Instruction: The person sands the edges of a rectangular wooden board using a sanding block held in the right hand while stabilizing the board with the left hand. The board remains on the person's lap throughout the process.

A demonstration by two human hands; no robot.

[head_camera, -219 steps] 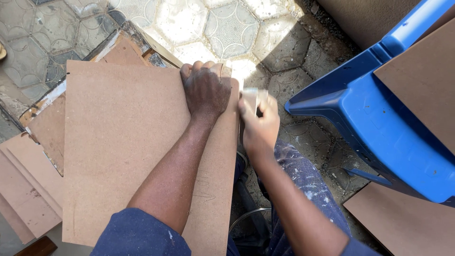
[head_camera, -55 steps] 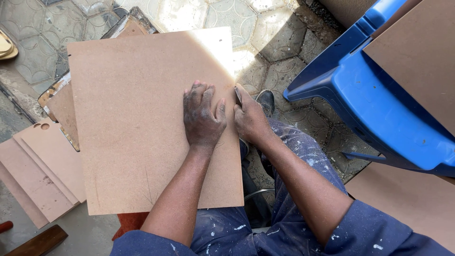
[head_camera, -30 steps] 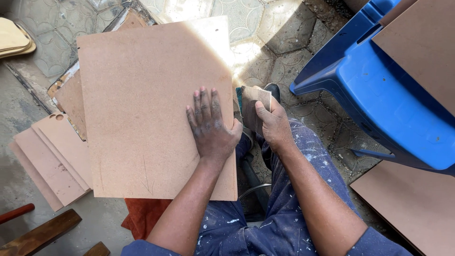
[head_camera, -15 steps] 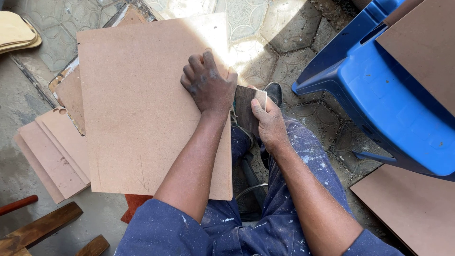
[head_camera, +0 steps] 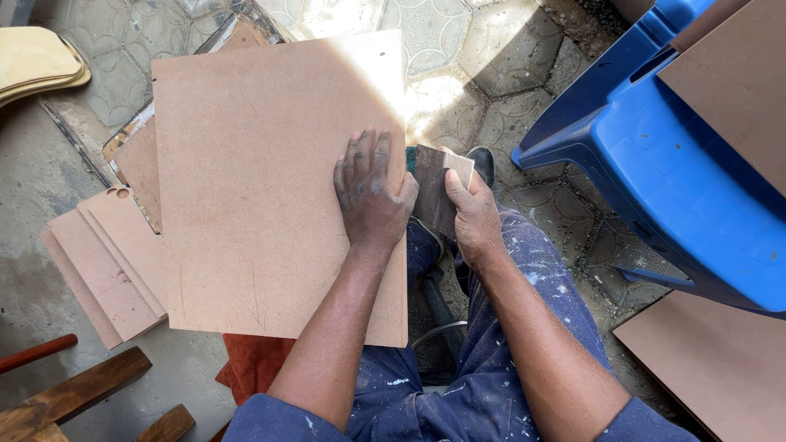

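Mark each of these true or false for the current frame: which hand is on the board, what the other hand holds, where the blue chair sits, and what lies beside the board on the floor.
1. The left hand lies flat on the large brown board. True.
2. The right hand is empty. False: it holds a dark sanding sheet against the board's right edge.
3. The blue plastic chair is to the person's right. True.
4. The board stands upright against a wall. False: it lies across the person's lap.
5. Smaller brown boards lie stacked left of the large one. True.
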